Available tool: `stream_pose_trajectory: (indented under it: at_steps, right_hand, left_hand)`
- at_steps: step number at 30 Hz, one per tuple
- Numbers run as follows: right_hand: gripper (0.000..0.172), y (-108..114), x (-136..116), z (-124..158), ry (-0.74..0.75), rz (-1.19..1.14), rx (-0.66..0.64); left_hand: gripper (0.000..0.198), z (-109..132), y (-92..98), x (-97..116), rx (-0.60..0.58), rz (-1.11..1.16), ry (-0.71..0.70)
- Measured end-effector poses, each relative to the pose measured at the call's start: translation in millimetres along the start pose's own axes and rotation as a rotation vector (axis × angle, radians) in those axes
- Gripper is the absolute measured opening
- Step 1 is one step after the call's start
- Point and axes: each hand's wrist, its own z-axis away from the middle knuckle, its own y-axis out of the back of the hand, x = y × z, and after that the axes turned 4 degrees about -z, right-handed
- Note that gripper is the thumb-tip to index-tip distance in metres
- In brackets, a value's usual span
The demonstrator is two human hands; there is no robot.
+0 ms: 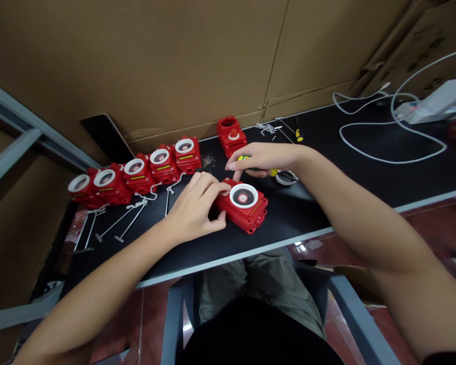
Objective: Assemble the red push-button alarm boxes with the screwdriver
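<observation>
A red box unit with a white ring on top (244, 204) lies near the front of the black tabletop (364, 167). My left hand (196, 207) grips its left end, fingers curled over the top edge. My right hand (264, 158) hovers just behind the unit, fingers closed round a yellow-and-green handled screwdriver (273, 172), with the index finger pointing down at the unit's back corner. A loose white ring (286, 178) lies by my right wrist.
Several finished red units with white rings (136, 172) stand in a row at the left, with small metal hammers on chains (125, 220) in front. An open red unit (231, 134) sits behind. White cable (387, 126), a small yellow screwdriver (298, 135) and cardboard walls are at the back.
</observation>
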Motion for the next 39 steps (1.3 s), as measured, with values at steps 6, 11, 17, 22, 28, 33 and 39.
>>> stream_pose_trajectory:
  at_steps: [6, 11, 17, 22, 28, 33, 39]
  right_hand:
    - [0.033, -18.2, -3.2, -4.1, 0.036, 0.021, -0.088]
    - [0.038, -4.5, -10.7, 9.6, 0.096, -0.042, 0.020]
    - [0.035, 44.4, -10.4, 33.6, 0.088, 0.165, 0.791]
    - [0.025, 77.4, 18.3, 36.9, -0.231, 0.563, 1.042]
    - [0.039, 97.8, 57.2, 21.3, -0.394, 0.644, 0.989]
    - [0.053, 97.0, 72.5, -5.6, -0.388, 0.685, 0.981]
    - [0.048, 88.6, 77.0, -21.7, -0.400, 0.721, 0.971]
  left_hand:
    - [0.068, 3.8, -4.3, -8.7, -0.074, 0.144, 0.036]
    - [0.072, 5.3, -7.5, -15.5, -0.193, 0.298, 0.104]
    - [0.073, 4.2, -7.4, -13.8, -0.219, 0.340, 0.184]
    - [0.065, -6.4, 0.5, -10.4, -0.244, 0.326, 0.238]
    - [0.058, -16.4, 8.9, -8.9, -0.260, 0.283, 0.312]
    - [0.052, -18.0, 11.5, -10.0, -0.260, 0.309, 0.337]
    - [0.050, -19.3, 16.2, -12.7, -0.259, 0.297, 0.382]
